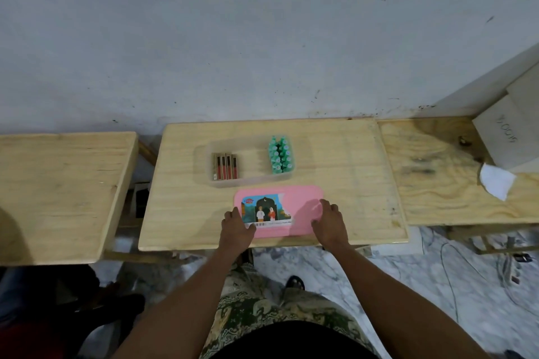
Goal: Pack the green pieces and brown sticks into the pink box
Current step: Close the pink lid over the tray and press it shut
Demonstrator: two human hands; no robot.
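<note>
A clear shallow box [248, 181] stands on the middle wooden table [180, 213]. Inside it, several brown sticks [225, 166] lie side by side at the left and several small green bottles [280, 154] are packed in two rows at the right. In front of it lies a pink lid [303, 201] with a torn picture label. My left hand [235, 227] rests on the lid's left near corner and my right hand [331, 223] on its right near side, fingers spread over the edges. Whether they grip it I cannot tell.
A second wooden table [58, 195] stands to the left, a third [455, 172] to the right with a white carton [507, 131] and a white cloth scrap [495, 181]. A grey wall runs behind. Cables lie on the marble floor at the right.
</note>
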